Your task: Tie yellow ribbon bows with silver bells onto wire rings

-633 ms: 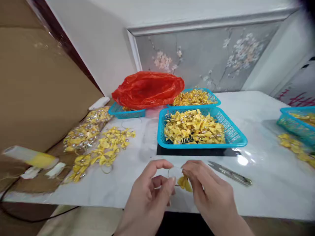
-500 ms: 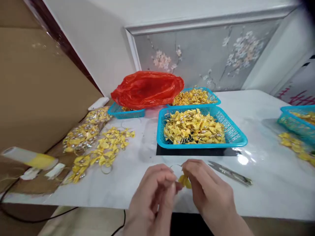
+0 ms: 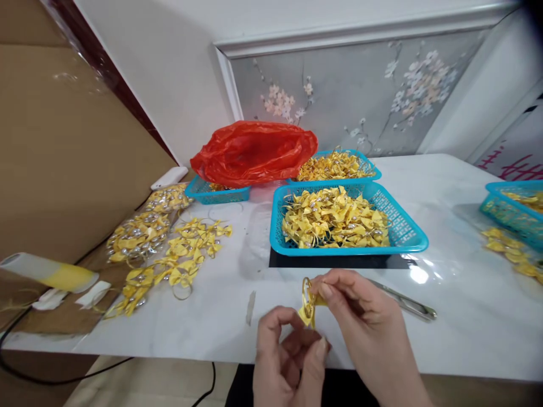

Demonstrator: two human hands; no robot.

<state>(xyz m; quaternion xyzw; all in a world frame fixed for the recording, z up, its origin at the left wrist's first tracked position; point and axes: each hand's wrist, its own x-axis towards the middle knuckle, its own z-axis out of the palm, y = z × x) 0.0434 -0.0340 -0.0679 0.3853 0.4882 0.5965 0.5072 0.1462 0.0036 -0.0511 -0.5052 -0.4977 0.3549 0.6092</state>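
Right hand: the right hand (image 3: 360, 322), lower centre of the frame, pinches a small yellow bow (image 3: 307, 310) on a thin ring between thumb and forefinger, lifted just above the white table (image 3: 466, 316).
Left hand: the left hand (image 3: 288, 362), at the bottom edge just below the bow, has its fingers curled in with thumb and fingertips close together; whether it grips anything cannot be told.
Done so far: judging by the heaps, many bows appear finished, as a loose pile (image 3: 178, 263) lies at middle left beside bagged bows (image 3: 139, 234).
Left to do: the blue basket (image 3: 407, 237) at centre is full of bows, with another basket (image 3: 369, 167) behind it, so much stock seems to remain.
Nearby: scissors (image 3: 407, 305) lie just right of the right hand; a red bag (image 3: 254, 152) sits at upper centre.
Writing: no readable brand or label; red marks at the far right edge are illegible.
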